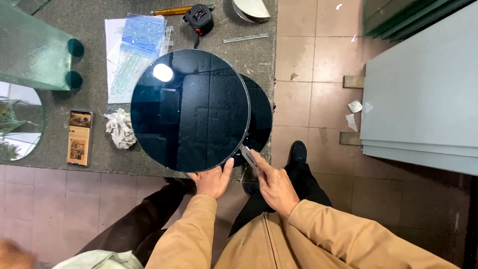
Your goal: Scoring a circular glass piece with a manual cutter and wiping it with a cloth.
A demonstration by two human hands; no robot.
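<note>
**Dark glass disc held at the bench's near edge**

At the bench's [89, 154] left edge lies a mirror [20, 122], with a phone [79, 138] and a crumpled rag [120, 128] beside it toward the near edge. My left hand [213, 180] grips the near rim of the round dark disc [190, 109], thumb up on its face. A second disc [260, 119] lies under it, at the bench's right edge. My right hand [273, 185] is closed on a slim tool [247, 153], forefinger along it, its tip at the disc's rim. A tape measure [198, 19] sits at the far edge.
</note>
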